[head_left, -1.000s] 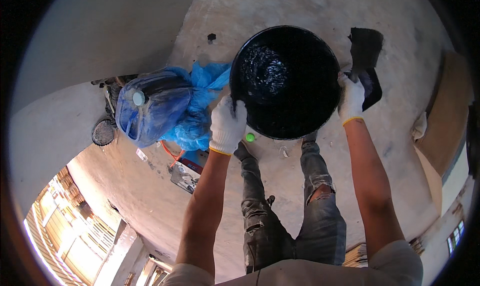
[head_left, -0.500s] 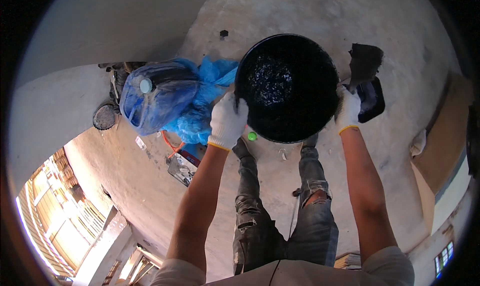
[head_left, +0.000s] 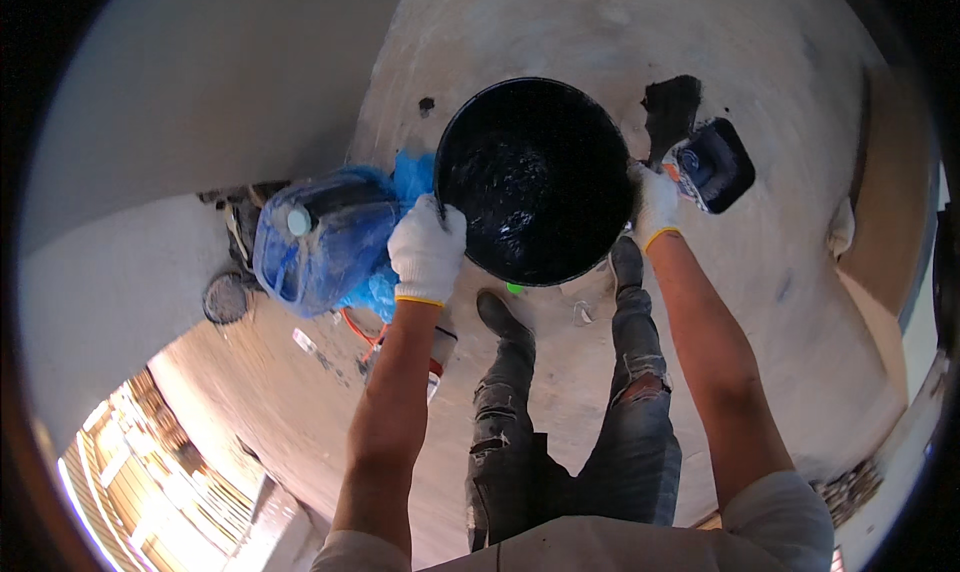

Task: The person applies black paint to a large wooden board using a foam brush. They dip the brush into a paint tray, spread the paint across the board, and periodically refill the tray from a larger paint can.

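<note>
A wide round black bucket (head_left: 535, 187) is held between my two hands, its mouth facing up. Glossy dark liquid or wet coating glints inside. My left hand (head_left: 428, 250), in a white knit glove with a yellow cuff, has its fingers closed on the left rim. On the opposite side my right hand (head_left: 655, 204), gloved alike, grips the rim, fingers partly hidden. A flat black piece with ragged edges (head_left: 672, 112) extends beyond the right hand; whether that hand also holds it, I cannot tell. Beside it is a black open-topped container (head_left: 722, 167) with a dark inside.
A dusty blue jerrycan (head_left: 325, 237) with a pale cap stands left, by crumpled blue plastic (head_left: 375, 292). Near it are a small round dark tub (head_left: 226, 299) and an orange cord (head_left: 358, 327). A green cap (head_left: 514, 288) lies below the bucket. A brown board (head_left: 885, 182) is far right.
The bucket and both hands have shifted left, covering more of the blue plastic. The ragged black piece has moved left, away from the container. My right foot has stepped forward.
</note>
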`<action>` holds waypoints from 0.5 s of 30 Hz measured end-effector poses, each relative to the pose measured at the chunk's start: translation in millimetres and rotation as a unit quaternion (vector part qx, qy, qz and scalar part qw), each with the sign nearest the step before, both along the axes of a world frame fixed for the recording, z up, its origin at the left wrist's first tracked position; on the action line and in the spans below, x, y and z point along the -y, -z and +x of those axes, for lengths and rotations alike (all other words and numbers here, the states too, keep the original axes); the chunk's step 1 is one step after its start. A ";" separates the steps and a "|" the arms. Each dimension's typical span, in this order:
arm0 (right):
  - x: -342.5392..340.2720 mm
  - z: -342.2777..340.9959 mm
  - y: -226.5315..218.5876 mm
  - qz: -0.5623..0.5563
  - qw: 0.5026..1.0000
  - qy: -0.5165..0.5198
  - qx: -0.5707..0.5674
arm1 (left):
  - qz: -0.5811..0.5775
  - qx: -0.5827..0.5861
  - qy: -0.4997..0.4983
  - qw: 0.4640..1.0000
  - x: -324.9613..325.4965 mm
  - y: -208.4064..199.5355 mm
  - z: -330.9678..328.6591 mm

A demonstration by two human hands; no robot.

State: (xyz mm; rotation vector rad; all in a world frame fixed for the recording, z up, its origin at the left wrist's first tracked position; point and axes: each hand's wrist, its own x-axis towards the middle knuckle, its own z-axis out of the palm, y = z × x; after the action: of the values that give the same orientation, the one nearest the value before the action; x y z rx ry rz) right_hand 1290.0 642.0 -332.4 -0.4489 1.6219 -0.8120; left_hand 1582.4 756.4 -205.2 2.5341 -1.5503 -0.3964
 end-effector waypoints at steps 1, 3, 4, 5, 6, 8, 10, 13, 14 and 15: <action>-4.1 -7.5 -4.7 0.003 0.998 0.042 0.049 | -0.010 0.031 0.031 0.999 11.4 -6.1 -2.8; -18.1 -30.3 18.9 0.017 0.994 0.059 0.093 | -0.013 0.076 0.068 0.995 33.8 -22.5 -8.7; -33.6 -17.2 2.3 0.043 0.973 0.118 0.193 | -0.007 0.102 0.076 0.992 37.7 -29.1 -7.0; -43.4 -9.7 -10.0 0.068 0.938 0.176 0.291 | 0.000 0.129 0.083 0.988 42.4 -37.5 -9.0; -56.8 -35.8 19.7 0.018 0.937 0.175 0.303 | 0.039 0.094 0.089 0.991 61.3 -50.5 -30.7; -89.8 -34.1 10.3 0.030 0.962 0.182 0.202 | 0.049 0.105 0.111 0.987 59.5 -51.6 -36.4; -119.4 -44.4 21.5 0.014 0.938 0.266 0.222 | 0.017 0.150 0.170 0.974 63.8 -45.1 -46.0; -154.5 -50.7 -11.7 0.090 0.893 0.295 0.327 | 0.050 0.187 0.180 0.964 54.2 -40.7 -51.9; -166.6 -48.1 -14.6 0.082 0.890 0.310 0.325 | 0.054 0.186 0.189 0.963 54.3 -37.3 -55.1; -175.4 -45.4 -12.4 0.073 0.887 0.324 0.321 | 0.069 0.193 0.174 0.963 57.6 -36.4 -68.2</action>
State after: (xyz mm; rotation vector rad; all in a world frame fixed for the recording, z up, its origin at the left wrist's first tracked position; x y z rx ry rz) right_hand 1244.6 817.4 -320.0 0.4783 1.1716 -1.1649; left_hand 1514.2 698.9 -168.7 2.5483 -2.1942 -0.0424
